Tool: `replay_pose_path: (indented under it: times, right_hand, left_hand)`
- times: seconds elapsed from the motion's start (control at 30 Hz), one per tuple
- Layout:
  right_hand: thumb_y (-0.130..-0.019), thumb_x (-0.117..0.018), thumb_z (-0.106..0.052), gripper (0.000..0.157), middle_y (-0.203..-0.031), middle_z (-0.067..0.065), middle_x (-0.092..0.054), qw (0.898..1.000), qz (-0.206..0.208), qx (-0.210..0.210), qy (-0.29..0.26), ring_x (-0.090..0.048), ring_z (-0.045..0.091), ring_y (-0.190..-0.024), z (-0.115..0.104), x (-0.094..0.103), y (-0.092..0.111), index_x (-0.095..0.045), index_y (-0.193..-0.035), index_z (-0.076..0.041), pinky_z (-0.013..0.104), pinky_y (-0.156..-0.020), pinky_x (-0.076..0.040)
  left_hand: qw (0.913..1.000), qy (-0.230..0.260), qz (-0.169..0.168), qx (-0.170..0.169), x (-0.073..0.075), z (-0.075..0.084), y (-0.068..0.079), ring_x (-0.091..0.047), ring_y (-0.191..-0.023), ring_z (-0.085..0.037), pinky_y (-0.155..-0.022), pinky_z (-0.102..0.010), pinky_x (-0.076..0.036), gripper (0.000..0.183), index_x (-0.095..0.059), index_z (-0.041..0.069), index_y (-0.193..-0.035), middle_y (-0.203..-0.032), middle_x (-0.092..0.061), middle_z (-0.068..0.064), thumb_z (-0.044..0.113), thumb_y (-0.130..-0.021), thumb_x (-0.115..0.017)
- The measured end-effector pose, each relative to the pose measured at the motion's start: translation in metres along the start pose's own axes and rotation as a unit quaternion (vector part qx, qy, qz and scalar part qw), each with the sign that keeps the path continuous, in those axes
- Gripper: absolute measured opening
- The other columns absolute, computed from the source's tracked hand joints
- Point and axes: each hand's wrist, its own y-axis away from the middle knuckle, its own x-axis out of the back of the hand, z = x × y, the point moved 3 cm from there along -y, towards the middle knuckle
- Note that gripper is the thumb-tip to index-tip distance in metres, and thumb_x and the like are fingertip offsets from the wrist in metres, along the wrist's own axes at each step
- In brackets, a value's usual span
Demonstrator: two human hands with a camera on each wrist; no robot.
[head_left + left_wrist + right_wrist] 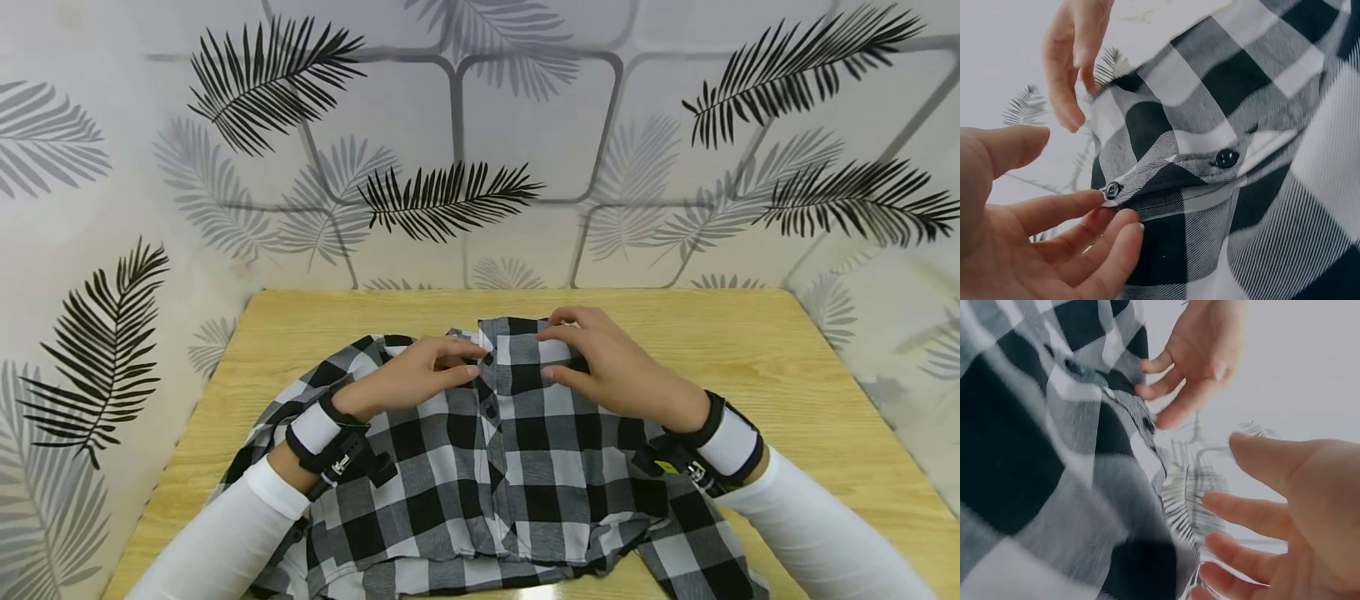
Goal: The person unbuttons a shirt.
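Observation:
A black, grey and white checked shirt (547, 454) lies spread out with its button placket running down the middle. Beside the placket's upper end is my left hand (416, 372), thumb apart from the fingers. In the left wrist view, its fingertips (1124, 222) touch the cloth next to a small dark button (1112, 190); another button (1227, 158) shows further along. My right hand (618, 367) hovers at the shirt's upper right, fingers spread and loosely bent. From the right wrist, that hand's thumb (1263, 459) stands apart from its fingers, with no cloth held between them.
The shirt rests on a light wooden table (750, 350). Behind and at the sides stands a pale wall covering (525, 125) with a leaf pattern. One checked sleeve (697, 542) trails toward the near right, under the right forearm.

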Motion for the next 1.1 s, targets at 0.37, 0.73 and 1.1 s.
replay_pose_path:
  times: [0.37,0.73,1.1]
  right_hand:
    - [-0.095,-0.054,-0.033,0.033,-0.090,-0.002,-0.067,0.992,-0.064,-0.032,-0.106,-0.059,0.005,-0.072,-0.011,-0.031,-0.021,-0.066,-0.114,-0.009,0.026,-0.064,-0.049]
    - [-0.097,-0.051,-0.016,0.016,-0.074,-0.001,-0.067,0.974,-0.039,0.002,-0.225,-0.061,0.019,-0.065,-0.016,-0.038,-0.034,-0.066,-0.092,-0.009,0.029,-0.056,-0.046]
    - [-0.096,-0.053,-0.017,0.014,-0.073,-0.001,-0.066,0.971,-0.026,0.000,-0.237,-0.061,0.018,-0.062,-0.028,-0.040,-0.037,-0.065,-0.092,-0.011,0.028,-0.051,-0.041]
  left_hand:
    - [0.9936,0.098,-0.010,-0.055,-0.011,0.022,0.014,-0.053,-0.119,-0.020,-0.093,-0.032,-0.045,0.051,-0.048,0.005,-0.137,-0.137,-0.050,-0.010,0.035,-0.096,-0.050]
    - [0.9859,0.161,0.045,0.012,-0.008,0.015,0.016,-0.062,-0.103,-0.021,-0.086,-0.036,-0.050,0.039,-0.059,0.004,-0.124,-0.118,-0.063,-0.011,0.029,-0.094,-0.056]
    - [0.9904,0.112,0.073,-0.036,-0.011,0.014,0.013,-0.063,-0.080,-0.029,-0.069,-0.036,-0.054,0.022,-0.066,0.002,-0.096,-0.091,-0.066,-0.011,0.023,-0.092,-0.060]
